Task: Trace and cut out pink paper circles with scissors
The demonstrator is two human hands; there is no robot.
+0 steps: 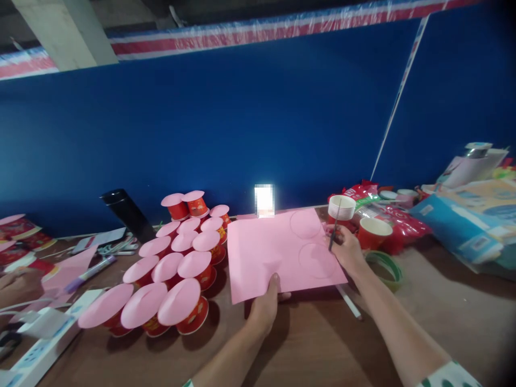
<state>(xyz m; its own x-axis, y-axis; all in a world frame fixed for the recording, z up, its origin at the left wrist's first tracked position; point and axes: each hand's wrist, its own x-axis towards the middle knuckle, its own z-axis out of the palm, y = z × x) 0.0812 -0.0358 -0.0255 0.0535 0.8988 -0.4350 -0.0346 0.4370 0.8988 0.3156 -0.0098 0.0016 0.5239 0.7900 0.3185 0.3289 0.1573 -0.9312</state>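
Observation:
My left hand (264, 309) grips the near edge of a pink paper sheet (262, 252), thumb on top and fingers partly hidden underneath. The sheet is held tilted over the table, with two round outlines on its right half. At the sheet's right edge my right hand (344, 247) is closed around a thin dark pencil-like tool (332, 236). Left of the sheet stand several red paper cups (196, 318), each topped with a pink paper disc (179, 302). A white stick (350, 303) lies partly under the sheet.
Right are stacked white-rimmed cups (342, 207), a red cup (374, 232), green tape (385, 269) and blue packaging (447, 226). Left are a black bottle (127, 212), a purple marker (91, 273), a power strip (48, 338) and another person's hand (18, 287). A blue partition (242, 123) stands behind.

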